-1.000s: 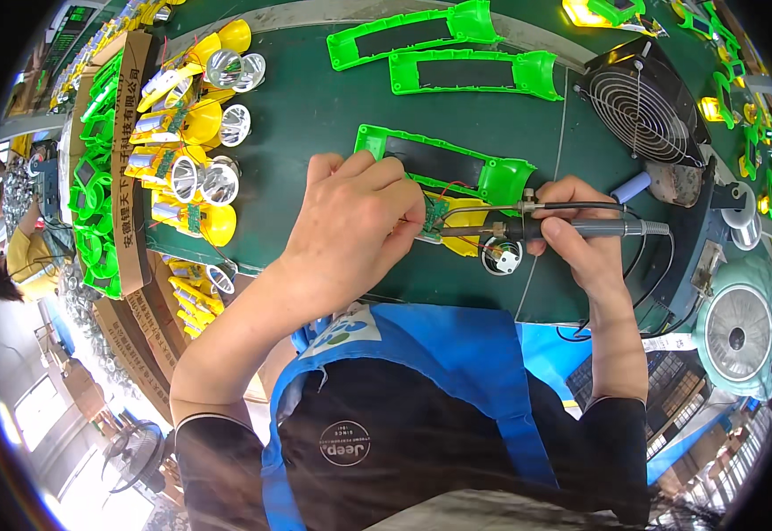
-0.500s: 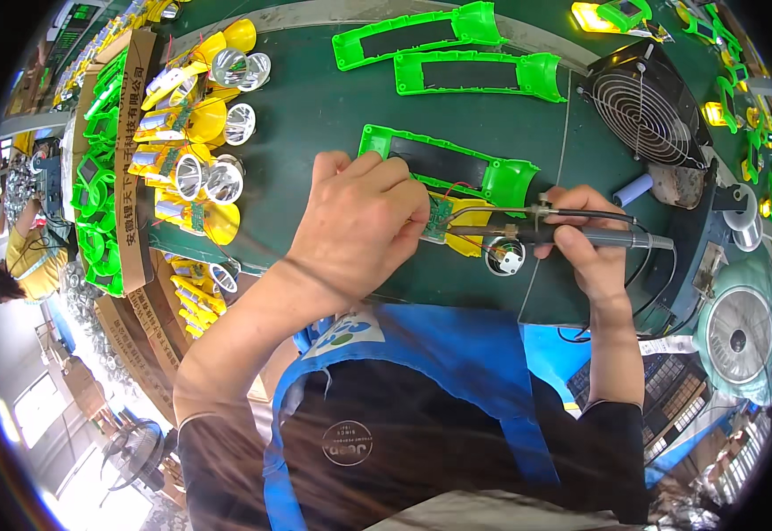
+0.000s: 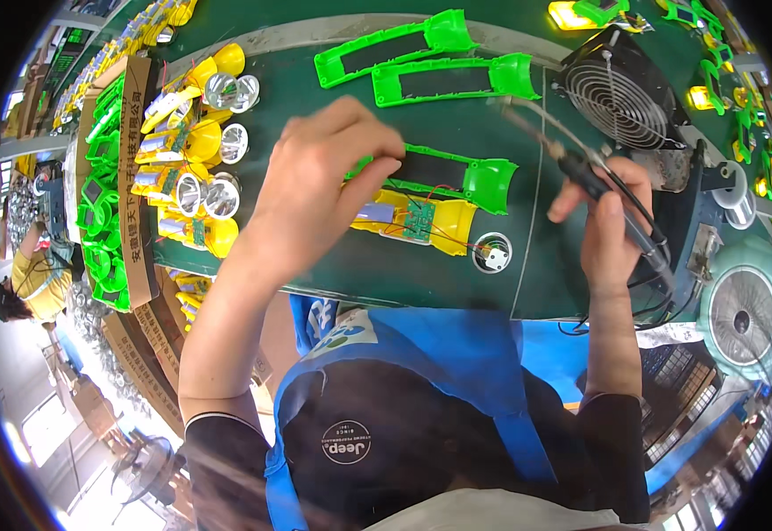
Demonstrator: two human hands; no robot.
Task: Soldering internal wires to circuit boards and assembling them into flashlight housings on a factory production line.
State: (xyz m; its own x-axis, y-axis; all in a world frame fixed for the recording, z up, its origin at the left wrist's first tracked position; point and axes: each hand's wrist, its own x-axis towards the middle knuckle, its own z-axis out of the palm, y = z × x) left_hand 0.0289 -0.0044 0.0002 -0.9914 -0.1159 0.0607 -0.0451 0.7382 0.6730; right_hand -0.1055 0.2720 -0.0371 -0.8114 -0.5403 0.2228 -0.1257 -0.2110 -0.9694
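Observation:
My right hand (image 3: 614, 212) grips a soldering iron (image 3: 591, 180), with a thin curved tube along it. Its tip points up and left, above the table and apart from the boards. Over the left end of a yellow lamp housing (image 3: 450, 226), my left hand (image 3: 319, 177) is raised with thumb and forefinger bent close together; anything between them is too small to make out. The housing lies open with a battery cell (image 3: 375, 212) and a green circuit board (image 3: 418, 221). Wires lead to a round reflector (image 3: 492, 254). Just behind lies a green shell (image 3: 487, 184), partly hidden by my left hand.
Two green shells (image 3: 457, 80) lie farther back. A black fan with a wire grille (image 3: 620, 102) and a solder spool (image 3: 740, 208) stand at the right. Leftward are several yellow lamp assemblies (image 3: 204, 142) and a cardboard box edge (image 3: 138, 195); a person (image 3: 41, 279) is beyond.
The soldering iron has lifted off the circuit board, swinging up and right. My left hand has drawn back left and up, uncovering the board and battery cell.

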